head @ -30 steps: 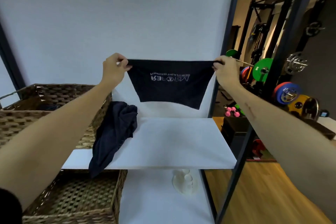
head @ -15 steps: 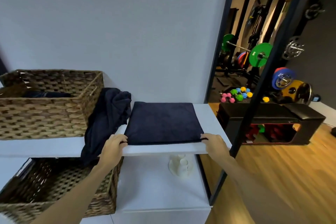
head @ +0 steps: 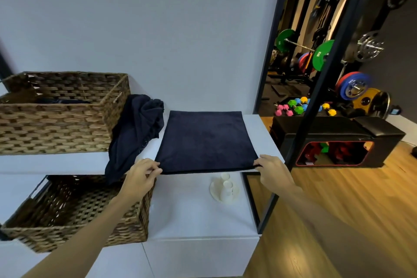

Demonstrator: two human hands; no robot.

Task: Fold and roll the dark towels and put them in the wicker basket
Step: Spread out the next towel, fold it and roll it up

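So the dark towel [head: 206,141] is lying flat on the white shelf [head: 264,133], folded into a neat square, with its near edge right at the shelf's front lip. The left hand [head: 141,178] is pinching the near left corner and the right hand [head: 273,170] has the near right corner nipped between fingers and thumb, both corners still down on the shelf. Just left of it there's a second dark towel [head: 135,131], all crumpled, slumped against the upper wicker basket [head: 61,124] and hanging over the shelf edge. Something dark sits inside that basket, can't tell what. Below is another wicker basket [head: 85,212], and near it some white cups on a plate [head: 224,188].
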